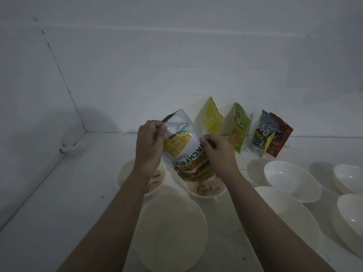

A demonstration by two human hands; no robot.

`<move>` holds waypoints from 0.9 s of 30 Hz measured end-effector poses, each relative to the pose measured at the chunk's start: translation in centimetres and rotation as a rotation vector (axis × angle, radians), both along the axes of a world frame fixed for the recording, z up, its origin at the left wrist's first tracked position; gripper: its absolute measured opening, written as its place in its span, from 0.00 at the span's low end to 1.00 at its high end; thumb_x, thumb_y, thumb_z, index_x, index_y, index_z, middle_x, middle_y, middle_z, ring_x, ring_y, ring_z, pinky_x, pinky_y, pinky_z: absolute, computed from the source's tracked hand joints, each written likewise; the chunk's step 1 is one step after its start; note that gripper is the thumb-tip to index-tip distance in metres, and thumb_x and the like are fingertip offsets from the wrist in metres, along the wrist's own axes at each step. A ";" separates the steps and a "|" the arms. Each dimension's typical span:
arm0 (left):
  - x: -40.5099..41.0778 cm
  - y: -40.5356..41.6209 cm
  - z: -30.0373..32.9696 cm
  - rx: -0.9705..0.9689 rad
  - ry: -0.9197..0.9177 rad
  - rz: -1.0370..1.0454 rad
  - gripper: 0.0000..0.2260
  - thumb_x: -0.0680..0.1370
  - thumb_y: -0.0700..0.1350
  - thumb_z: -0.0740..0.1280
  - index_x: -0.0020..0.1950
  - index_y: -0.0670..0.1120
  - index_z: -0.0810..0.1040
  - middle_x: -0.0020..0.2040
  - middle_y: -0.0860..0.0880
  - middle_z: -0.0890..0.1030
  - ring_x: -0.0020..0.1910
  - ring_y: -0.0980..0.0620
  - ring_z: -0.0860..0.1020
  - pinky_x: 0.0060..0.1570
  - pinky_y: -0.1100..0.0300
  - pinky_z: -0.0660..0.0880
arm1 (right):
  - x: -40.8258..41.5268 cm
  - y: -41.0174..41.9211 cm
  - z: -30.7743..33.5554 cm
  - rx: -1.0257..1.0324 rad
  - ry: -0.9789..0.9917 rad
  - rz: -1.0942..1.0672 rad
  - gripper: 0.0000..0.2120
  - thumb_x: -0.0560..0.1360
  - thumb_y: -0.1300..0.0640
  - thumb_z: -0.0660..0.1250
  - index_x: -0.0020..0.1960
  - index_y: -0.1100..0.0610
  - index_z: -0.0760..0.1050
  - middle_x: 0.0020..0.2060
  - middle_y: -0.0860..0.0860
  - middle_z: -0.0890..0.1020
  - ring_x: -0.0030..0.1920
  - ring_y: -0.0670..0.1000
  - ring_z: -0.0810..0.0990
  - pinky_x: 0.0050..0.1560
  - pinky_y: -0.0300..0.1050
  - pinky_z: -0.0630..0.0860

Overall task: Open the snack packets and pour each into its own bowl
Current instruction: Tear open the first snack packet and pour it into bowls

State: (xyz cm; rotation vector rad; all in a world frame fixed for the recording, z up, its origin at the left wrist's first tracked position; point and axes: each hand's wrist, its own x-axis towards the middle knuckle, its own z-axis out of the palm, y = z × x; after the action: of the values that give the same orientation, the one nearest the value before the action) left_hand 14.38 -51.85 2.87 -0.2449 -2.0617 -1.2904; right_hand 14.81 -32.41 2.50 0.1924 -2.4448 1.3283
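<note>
Bare counter [59, 193] left; bowls [290, 181] crowding right.

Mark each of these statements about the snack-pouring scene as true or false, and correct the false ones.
1. Both hands hold the jackfruit chips packet. True: the left hand grips its upper end and the right hand pinches its side.
2. The packet is tipped mouth-down over a bowl. True: chips spill from its lower end.
3. All the bowls already hold snacks. False: the white bowl to the right is empty.
4. Four other packets lie flat on the counter. False: they stand upright against the wall, such as the green packet.
5. The far-left bowl holds some snacks. True.
</note>
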 end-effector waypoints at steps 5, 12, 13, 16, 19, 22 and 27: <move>-0.1 0.4 -1.9 0.051 -0.153 0.028 0.17 0.77 0.60 0.61 0.59 0.51 0.73 0.59 0.50 0.72 0.61 0.53 0.67 0.60 0.61 0.66 | 0.9 0.8 -0.6 -0.096 0.062 -0.109 0.08 0.80 0.56 0.65 0.48 0.53 0.82 0.36 0.41 0.80 0.39 0.37 0.76 0.37 0.26 0.67; 0.2 3.0 -2.3 0.597 -0.497 -0.341 0.29 0.76 0.58 0.64 0.74 0.55 0.57 0.67 0.51 0.74 0.64 0.54 0.74 0.60 0.56 0.73 | 1.5 2.8 -1.4 -0.250 0.034 -0.141 0.09 0.80 0.54 0.64 0.53 0.51 0.83 0.42 0.44 0.85 0.45 0.44 0.81 0.44 0.40 0.76; -0.1 3.5 -2.3 0.648 -0.533 -0.392 0.30 0.76 0.60 0.63 0.74 0.55 0.59 0.68 0.51 0.75 0.65 0.53 0.75 0.62 0.53 0.73 | 1.5 3.0 -1.5 -0.261 0.030 -0.140 0.09 0.80 0.54 0.64 0.52 0.50 0.83 0.42 0.43 0.85 0.45 0.45 0.81 0.44 0.41 0.76; -0.5 4.8 -1.9 0.681 -0.567 -0.474 0.28 0.74 0.62 0.63 0.72 0.56 0.65 0.67 0.55 0.76 0.66 0.54 0.74 0.67 0.47 0.71 | 1.8 3.3 -1.5 -0.258 0.004 -0.132 0.09 0.81 0.54 0.61 0.49 0.48 0.80 0.42 0.42 0.83 0.45 0.44 0.79 0.44 0.42 0.73; -0.8 5.6 -1.4 0.611 -0.537 -0.503 0.19 0.78 0.59 0.63 0.67 0.58 0.69 0.62 0.59 0.79 0.62 0.61 0.76 0.61 0.53 0.74 | 2.3 3.2 -1.0 -0.433 -0.057 -0.157 0.14 0.83 0.46 0.56 0.64 0.45 0.76 0.58 0.43 0.80 0.59 0.44 0.76 0.58 0.45 0.73; -0.7 6.3 -0.7 0.564 -0.530 -0.507 0.13 0.81 0.55 0.59 0.66 0.58 0.69 0.55 0.66 0.79 0.50 0.73 0.77 0.46 0.66 0.74 | 2.8 2.8 -0.3 -0.577 -0.155 -0.020 0.15 0.82 0.39 0.52 0.61 0.38 0.74 0.59 0.38 0.78 0.61 0.43 0.74 0.60 0.42 0.70; -0.6 6.0 -0.7 0.573 -0.542 -0.550 0.13 0.79 0.58 0.61 0.63 0.60 0.70 0.60 0.59 0.79 0.62 0.59 0.77 0.60 0.54 0.75 | 2.7 2.7 0.1 -0.605 -0.178 0.067 0.23 0.75 0.30 0.49 0.66 0.35 0.68 0.61 0.37 0.74 0.64 0.43 0.71 0.63 0.45 0.67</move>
State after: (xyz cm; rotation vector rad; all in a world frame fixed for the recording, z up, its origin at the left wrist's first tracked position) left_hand 13.83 -45.82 2.19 -0.2203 -1.9913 -2.4437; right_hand 17.51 -29.68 2.62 0.0000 -2.0547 2.1160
